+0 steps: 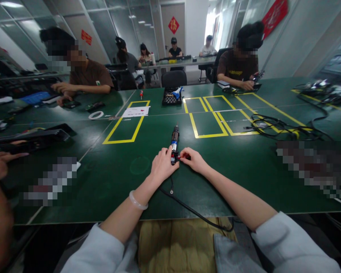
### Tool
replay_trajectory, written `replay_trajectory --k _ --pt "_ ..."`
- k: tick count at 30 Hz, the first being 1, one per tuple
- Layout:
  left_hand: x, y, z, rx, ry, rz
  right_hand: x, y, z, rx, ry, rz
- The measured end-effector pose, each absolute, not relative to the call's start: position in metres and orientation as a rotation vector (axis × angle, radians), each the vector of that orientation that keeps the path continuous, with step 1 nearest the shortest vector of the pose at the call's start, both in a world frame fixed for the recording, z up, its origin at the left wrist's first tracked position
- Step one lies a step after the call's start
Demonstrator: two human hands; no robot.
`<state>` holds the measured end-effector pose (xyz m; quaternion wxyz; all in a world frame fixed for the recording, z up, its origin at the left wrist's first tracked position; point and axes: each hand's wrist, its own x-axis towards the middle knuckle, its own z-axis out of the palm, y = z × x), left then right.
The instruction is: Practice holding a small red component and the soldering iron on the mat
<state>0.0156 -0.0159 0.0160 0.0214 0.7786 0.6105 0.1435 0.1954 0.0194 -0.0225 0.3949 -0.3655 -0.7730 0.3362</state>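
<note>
An electric screwdriver (174, 139) with a black nose and a blue-and-silver band lies on the green table, its tip pointing away from me. My left hand (161, 165), with a pale bangle on the wrist, is closed over the rear of it. Against the right side of that rear end, the fingertips of my right hand (195, 160) are pinched together. A bit of red shows at those fingertips, too small to name. A black cable (197, 214) runs from under my left wrist toward the table's front edge. Near it lies a thin lead with a ring end (171, 191).
Yellow tape rectangles (210, 135) mark the green table (116, 182). A black tray (170, 101) with a blue-and-white tool, a paper sheet (135, 111) and a red screwdriver (141, 94) lie farther back. Coiled black cables (272, 123) lie right. Co-workers sit opposite; another person's hand shows left.
</note>
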Motion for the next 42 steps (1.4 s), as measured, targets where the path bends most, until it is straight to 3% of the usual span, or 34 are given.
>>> replay_trajectory --k 16,31,42 --pt "0.019 -0.02 0.019 2.443 1.988 0.307 0.193 0.019 -0.022 -0.896 -1.991 0.785" --pt "0.024 -0.012 0.022 2.467 2.042 0.308 0.195 0.016 -0.019 -0.925 -1.849 0.981" --pt "-0.048 -0.022 0.027 2.61 2.05 0.128 0.198 0.013 -0.018 -0.885 -1.843 1.096"
